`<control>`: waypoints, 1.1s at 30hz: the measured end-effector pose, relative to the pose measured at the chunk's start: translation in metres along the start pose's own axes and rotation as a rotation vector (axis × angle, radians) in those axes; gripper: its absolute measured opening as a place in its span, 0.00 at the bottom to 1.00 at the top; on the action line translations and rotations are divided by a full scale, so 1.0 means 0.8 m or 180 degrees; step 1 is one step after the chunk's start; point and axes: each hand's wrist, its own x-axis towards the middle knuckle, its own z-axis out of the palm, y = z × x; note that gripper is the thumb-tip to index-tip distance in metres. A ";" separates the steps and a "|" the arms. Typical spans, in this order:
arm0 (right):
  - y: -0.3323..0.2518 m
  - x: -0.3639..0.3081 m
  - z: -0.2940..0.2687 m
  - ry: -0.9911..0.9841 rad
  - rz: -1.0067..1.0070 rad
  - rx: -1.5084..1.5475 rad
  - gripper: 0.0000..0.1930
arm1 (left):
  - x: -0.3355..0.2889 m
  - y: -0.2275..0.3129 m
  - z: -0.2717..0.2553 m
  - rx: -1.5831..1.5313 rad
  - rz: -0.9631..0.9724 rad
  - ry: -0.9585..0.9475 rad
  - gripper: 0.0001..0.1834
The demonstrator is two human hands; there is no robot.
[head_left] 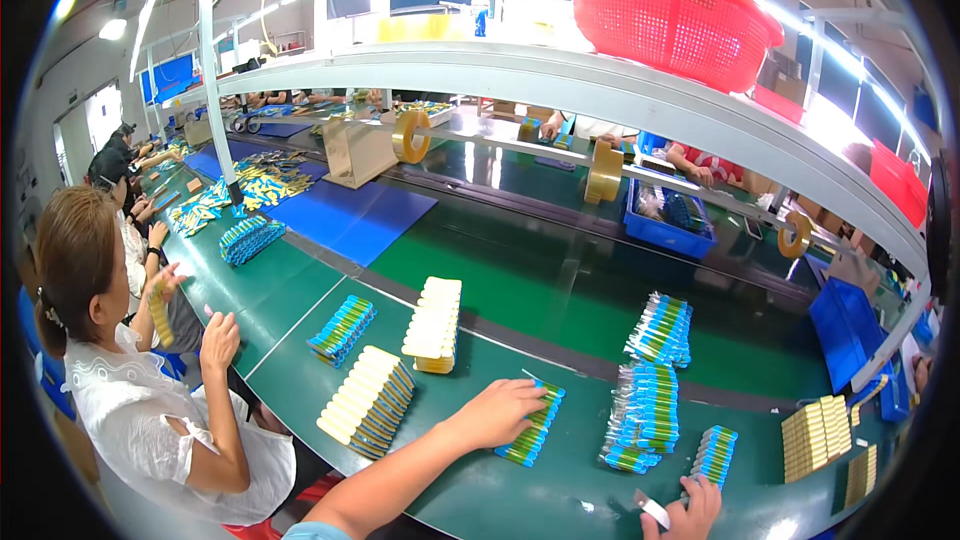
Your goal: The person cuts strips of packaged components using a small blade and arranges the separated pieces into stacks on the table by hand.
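Observation:
My left hand (500, 414) reaches over a row of blue-and-green slim packets (532, 435). Its fingers are stretched out and rest on the row's upper part; the thumb is hidden. At the lower edge my right hand (690, 514) pinches a small white-and-silver flat piece (652, 508), whose exact kind I cannot make out. Just beyond that hand lies a short row of blue-and-green packets (714, 456). Between the two hands, farther off, stands a taller pile of similar packets (643, 408). Left of my left hand are stacked cream-coloured pieces (368, 398).
More cream stacks (433, 325) and a blue-green row (342, 330) lie left. Cream blocks (816, 438) and a blue bin (850, 330) stand right. A shelf beam (520, 68) with tape rolls (603, 172) crosses above the green bench. A co-worker (150, 380) sits at left.

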 end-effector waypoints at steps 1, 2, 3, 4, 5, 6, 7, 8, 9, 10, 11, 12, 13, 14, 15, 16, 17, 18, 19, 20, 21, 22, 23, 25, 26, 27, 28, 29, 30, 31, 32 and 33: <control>-0.007 0.005 0.002 -0.0001 0.0007 0.0001 0.15 | -0.004 -0.002 0.007 -0.0001 0.0004 -0.0006 0.21; -0.015 0.011 0.001 0.0022 0.0059 -0.0091 0.15 | -0.008 0.003 0.006 -0.0197 -0.0028 -0.0034 0.21; -0.020 0.015 0.001 0.0042 0.0106 -0.0186 0.15 | -0.012 0.008 0.005 -0.0395 -0.0064 -0.0059 0.21; -0.015 0.016 0.003 -0.0002 0.0260 -0.0132 0.14 | -0.012 0.011 0.000 -0.0434 0.0000 -0.0089 0.21; -0.009 0.018 0.005 -0.0017 0.0245 -0.0136 0.14 | -0.014 0.015 -0.005 -0.0445 -0.0016 -0.0081 0.21; 0.003 0.021 0.009 0.0299 0.0453 -0.0313 0.14 | -0.013 0.018 -0.008 -0.0496 0.0007 -0.0254 0.21; 0.020 0.025 0.013 0.0616 0.0656 -0.0488 0.14 | -0.012 0.020 -0.010 -0.0548 0.0029 -0.0425 0.21; 0.049 0.024 0.026 0.0622 0.0636 -0.0494 0.14 | -0.012 0.019 -0.009 -0.0567 0.0152 -0.0331 0.21; 0.089 0.018 0.042 0.0959 0.0910 -0.0743 0.16 | -0.010 0.020 -0.009 -0.0581 0.0164 -0.0314 0.21; 0.130 0.009 0.059 0.1301 0.1179 -0.0992 0.19 | -0.009 0.020 -0.009 -0.0661 0.0226 -0.0308 0.20; 0.166 0.001 0.075 0.1298 0.1166 -0.0998 0.19 | -0.010 0.021 -0.009 -0.0735 0.0271 -0.0310 0.20; 0.198 -0.006 0.088 0.0691 0.1820 -0.0139 0.18 | -0.010 0.021 -0.009 -0.0747 0.0271 -0.0289 0.20; 0.222 -0.008 0.094 0.0044 0.2420 0.0738 0.17 | -0.013 0.020 -0.010 -0.0786 0.0265 -0.0299 0.20; 0.238 -0.007 0.091 0.0029 0.2385 0.0728 0.17 | -0.016 0.019 -0.011 -0.0825 0.0255 -0.0308 0.20; 0.254 -0.007 0.084 -0.0197 0.2473 0.1249 0.16 | -0.018 0.019 -0.012 -0.0841 0.0233 -0.0275 0.20; 0.268 -0.008 0.078 -0.0431 0.2550 0.1769 0.14 | -0.018 0.020 -0.013 -0.0889 0.0276 -0.0237 0.18; 0.277 -0.011 0.075 -0.0456 0.2513 0.1756 0.14 | -0.019 0.022 -0.014 -0.0928 0.0313 -0.0201 0.16; 0.282 -0.013 0.072 -0.0179 0.2501 0.2219 0.14 | -0.020 0.022 -0.011 -0.0937 0.0282 -0.0165 0.16; 0.292 -0.019 0.072 0.0097 0.2479 0.2683 0.13 | -0.020 0.021 -0.005 -0.0992 0.0233 -0.0161 0.14; 0.312 -0.034 0.068 0.0293 0.2177 0.2441 0.14 | -0.014 0.021 0.002 -0.1058 0.0242 -0.0168 0.12; 0.299 -0.020 0.060 0.0233 0.2124 0.2464 0.14 | -0.014 0.017 0.005 -0.1046 0.0170 -0.0133 0.12; 0.246 0.010 0.034 0.0386 0.2208 0.2274 0.15 | -0.017 0.012 0.010 -0.1010 0.0106 -0.0095 0.11; 0.199 0.028 0.009 0.0604 0.2325 0.2038 0.17 | -0.018 0.010 0.013 -0.0995 0.0123 -0.0069 0.11; 0.154 0.048 -0.003 0.1142 0.1849 0.2226 0.19 | -0.015 0.009 0.016 -0.0985 0.0210 0.0026 0.12; 0.138 0.055 -0.002 0.1492 0.1763 0.2629 0.17 | -0.009 0.013 0.021 -0.0980 0.0316 0.0097 0.12; 0.120 0.064 -0.001 0.1853 0.1668 0.3015 0.16 | -0.006 0.011 0.022 -0.1036 0.0367 0.0063 0.12; 0.091 0.081 -0.003 0.1594 0.1691 0.3443 0.17 | -0.010 0.008 0.019 -0.0967 0.0270 0.0258 0.13; 0.057 0.097 -0.008 0.1400 0.1737 0.3835 0.18 | -0.010 0.008 0.017 -0.0912 0.0240 0.0430 0.14; 0.019 0.117 -0.015 0.1152 0.1516 0.4016 0.15 | -0.008 0.013 0.014 -0.0810 0.0203 0.0406 0.15; -0.010 0.134 -0.006 0.1054 0.1538 0.4275 0.15 | -0.010 0.014 0.007 -0.0668 0.0135 0.0396 0.16; -0.031 0.148 0.007 0.0705 0.1395 0.4586 0.16 | -0.011 0.013 0.004 -0.0462 0.0124 0.0307 0.19; -0.048 0.160 0.022 0.0351 0.1240 0.4888 0.18 | -0.012 0.014 0.002 -0.0511 0.0176 0.0268 0.19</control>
